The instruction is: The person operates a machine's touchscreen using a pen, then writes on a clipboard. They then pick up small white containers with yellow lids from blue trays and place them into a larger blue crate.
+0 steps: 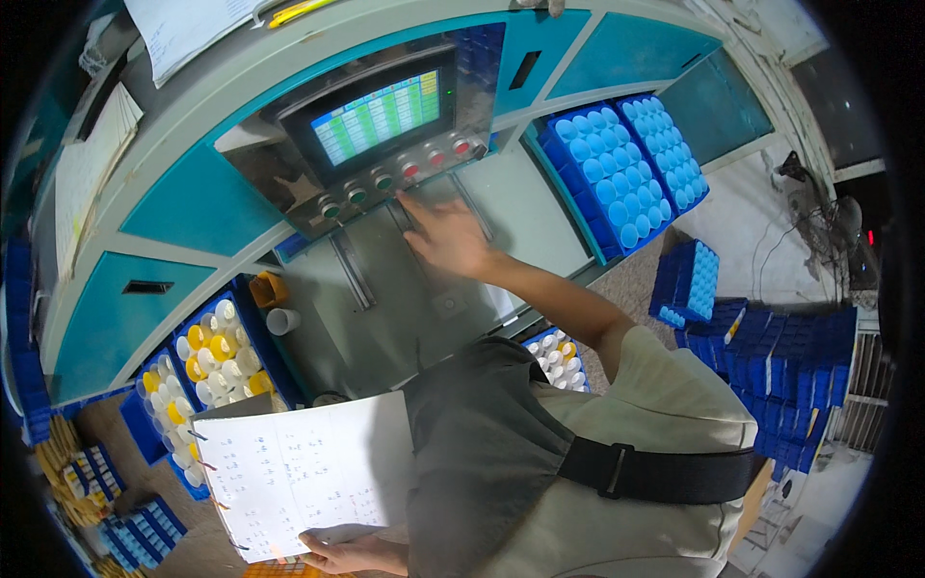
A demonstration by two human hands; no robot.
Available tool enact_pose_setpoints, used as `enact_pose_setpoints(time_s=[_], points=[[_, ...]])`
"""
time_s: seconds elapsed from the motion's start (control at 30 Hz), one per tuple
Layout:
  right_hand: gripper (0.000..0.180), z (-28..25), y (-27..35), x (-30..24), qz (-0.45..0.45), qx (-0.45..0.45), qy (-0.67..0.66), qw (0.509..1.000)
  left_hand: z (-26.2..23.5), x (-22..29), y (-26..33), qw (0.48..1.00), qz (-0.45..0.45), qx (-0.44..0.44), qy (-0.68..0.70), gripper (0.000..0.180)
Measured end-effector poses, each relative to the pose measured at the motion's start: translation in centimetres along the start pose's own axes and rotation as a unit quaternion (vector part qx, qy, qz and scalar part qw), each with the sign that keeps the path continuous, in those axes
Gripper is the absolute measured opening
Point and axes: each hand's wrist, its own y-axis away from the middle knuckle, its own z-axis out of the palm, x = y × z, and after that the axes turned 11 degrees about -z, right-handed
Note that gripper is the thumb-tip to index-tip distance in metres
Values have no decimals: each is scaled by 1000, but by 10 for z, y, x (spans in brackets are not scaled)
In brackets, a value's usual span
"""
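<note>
At about eight o'clock in the head view, the blue plastic trays of white and yellow capped cylinders (214,361) sit against the machine's edge, and just below them the left hand (352,551) holds an open white paper notebook with handwritten rows (299,467) by its lower edge, thumb over the page and the fingers curled under it, pinching the paper; the grip looks light, so I judge the book could sag or slip and cover the trays beside it. Moving toward the centre, the grey metal table (385,308) of the machine carries a small white cup (282,321) at nine o'clock, loose enough to be knocked over by a passing sleeve. Above it, at twelve o'clock, the slanted control panel with a lit colour screen (378,118) has a row of round push buttons, green and red, (400,175) under it. The right hand (445,236) reaches out to that row, fingers loosely spread and pointing up at the buttons, fingertips at or just short of them; whether one is pressed I cannot tell. The buttons stand close together, so a spread hand might catch the wrong one while the eyes go to the notebook. Farther right, at two o'clock, the blue plastic racks of pale blue round caps (617,169) lie well apart from both hands.
</note>
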Motion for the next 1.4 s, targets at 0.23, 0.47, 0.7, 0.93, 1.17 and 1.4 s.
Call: enact_pose_setpoints(time_s=[0.23, 0.47, 0.7, 0.93, 1.17, 1.4], points=[[86, 30, -21, -5, -2, -112, 96, 989, 2, 3, 2, 1000, -5, 7, 5, 51], [76, 38, -40, -23, 56, -122, 68, 989, 4, 27, 31, 1000, 12, 4, 10, 53], [32, -45, -42, -30, -59, 157, -84, 982, 5, 32, 38, 999, -12, 21, 27, 46], [24, -91, -63, -41, -126, 323, -42, 937, -2, 24, 31, 1000, 8, -3, 27, 44], [18, -98, -63, -20, -97, 333, 5, 938, -2, 7, 13, 999, -6, -11, 51, 43], [21, -104, -49, 1, -58, 328, 28, 942, -1, 25, 37, 1000, -12, -10, 16, 51]])
